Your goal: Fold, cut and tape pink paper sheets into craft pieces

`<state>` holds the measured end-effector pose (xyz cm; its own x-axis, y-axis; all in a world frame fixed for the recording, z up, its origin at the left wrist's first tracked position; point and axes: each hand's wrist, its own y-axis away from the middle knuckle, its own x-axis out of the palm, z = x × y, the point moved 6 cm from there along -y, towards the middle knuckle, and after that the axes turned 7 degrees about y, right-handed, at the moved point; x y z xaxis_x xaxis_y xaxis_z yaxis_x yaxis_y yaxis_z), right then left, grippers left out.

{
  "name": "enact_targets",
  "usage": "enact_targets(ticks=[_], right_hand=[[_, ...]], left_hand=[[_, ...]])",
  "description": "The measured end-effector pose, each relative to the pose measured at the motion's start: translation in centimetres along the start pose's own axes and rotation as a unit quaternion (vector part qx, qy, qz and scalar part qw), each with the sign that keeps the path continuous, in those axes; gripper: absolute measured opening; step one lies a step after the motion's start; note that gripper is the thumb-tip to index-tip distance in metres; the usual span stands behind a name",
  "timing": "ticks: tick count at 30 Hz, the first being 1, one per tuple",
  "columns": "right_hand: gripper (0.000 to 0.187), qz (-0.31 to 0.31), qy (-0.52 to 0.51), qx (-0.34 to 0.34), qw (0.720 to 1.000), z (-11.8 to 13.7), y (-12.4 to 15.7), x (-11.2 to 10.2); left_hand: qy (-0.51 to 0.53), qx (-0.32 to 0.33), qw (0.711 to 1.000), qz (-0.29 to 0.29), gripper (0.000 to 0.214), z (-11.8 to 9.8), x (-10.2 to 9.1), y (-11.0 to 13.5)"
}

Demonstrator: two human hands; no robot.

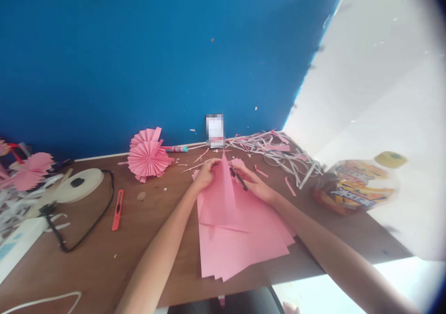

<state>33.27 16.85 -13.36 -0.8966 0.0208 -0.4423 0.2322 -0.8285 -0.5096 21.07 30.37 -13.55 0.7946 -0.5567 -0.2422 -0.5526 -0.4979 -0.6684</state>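
Observation:
My left hand is closed on the left side of a folded sheet of pink paper, whose crease stands up toward the wall. In my right hand is a pair of scissors with dark handles. The scissors lie along the right side of the raised fold, blades pointing away from me; whether they are cutting the paper I cannot tell. Below the folded sheet spreads a stack of pink paper sheets on the brown table.
Left of the sheets lie a red box cutter and a pleated pink paper rosette. Farther left are a cream disc with a black cable and a white box. Paper strips pile up at back right, near a plastic jar.

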Motion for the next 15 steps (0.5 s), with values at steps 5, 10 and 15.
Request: enact_targets(ticks=[5, 10, 15], right_hand=[[0.054, -0.002, 0.013, 0.000, 1.000, 0.4, 0.0, 0.2], [0.057, -0.004, 0.012, -0.002, 1.000, 0.3, -0.1, 0.3], [0.056, 0.013, 0.016, 0.016, 1.000, 0.3, -0.2, 0.4]], left_hand=[[-0.025, -0.041, 0.998, 0.032, 0.045, -0.7, 0.0, 0.0], [-0.043, -0.043, 0.996, 0.057, 0.049, -1.5, -0.3, 0.3], [-0.113, -0.003, 0.993, 0.045, 0.037, -0.9, -0.5, 0.2]])
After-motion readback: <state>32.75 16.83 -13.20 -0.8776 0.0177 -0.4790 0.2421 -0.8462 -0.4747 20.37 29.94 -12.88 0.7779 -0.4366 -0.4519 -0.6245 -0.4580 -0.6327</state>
